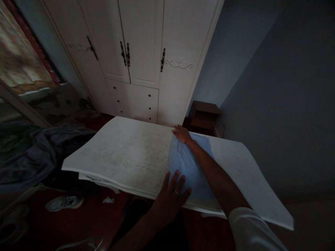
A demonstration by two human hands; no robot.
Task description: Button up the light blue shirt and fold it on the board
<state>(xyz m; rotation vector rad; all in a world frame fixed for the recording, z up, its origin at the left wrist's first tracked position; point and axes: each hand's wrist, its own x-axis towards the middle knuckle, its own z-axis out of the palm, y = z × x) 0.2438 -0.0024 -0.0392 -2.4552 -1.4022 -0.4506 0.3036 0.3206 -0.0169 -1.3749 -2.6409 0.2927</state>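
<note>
A light blue cloth (188,170) lies on the white tabletop (131,150), with soft creases running down from its far left corner. My right hand (182,135) reaches across to that corner, its fingers stretched out over the cloth by the table's far edge. At the near left edge of the cloth, my left hand (171,197) has its fingers spread, the tips over the cloth. It wears a ring. My right forearm hides part of the cloth's right side.
Behind the table stands a white wardrobe (141,66) with dark handles and drawers. A small brown cabinet (205,113) is at the back right. Dark clothes (39,153) are piled at the left. A shoe (64,203) sits on the red floor (86,223) at the front left.
</note>
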